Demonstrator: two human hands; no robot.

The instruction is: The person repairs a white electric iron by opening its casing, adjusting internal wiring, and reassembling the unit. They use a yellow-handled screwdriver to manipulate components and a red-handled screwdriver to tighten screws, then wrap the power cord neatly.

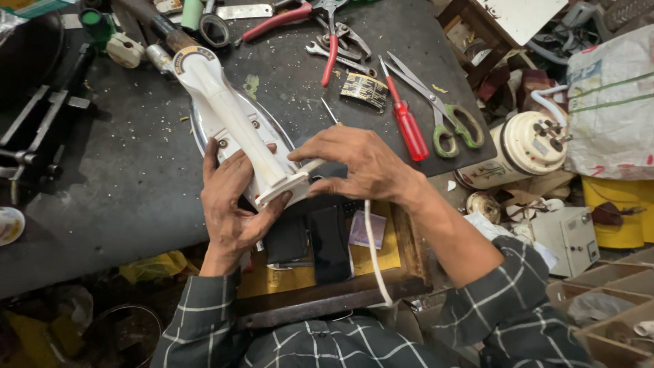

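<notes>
**White iron on a cluttered repair bench**

We see a dark, scuffed bench top (136,170) strewn with crumbs. On it lies a glossy white clothes iron (228,119). The left hand (231,204) cups the iron's rear end, fingers curled against it; the right hand (357,163) pinches there, fingers together. Right of the iron lie a red screwdriver (407,123), green-handled scissors (446,119) and, farther up, red pliers (310,24).
</notes>
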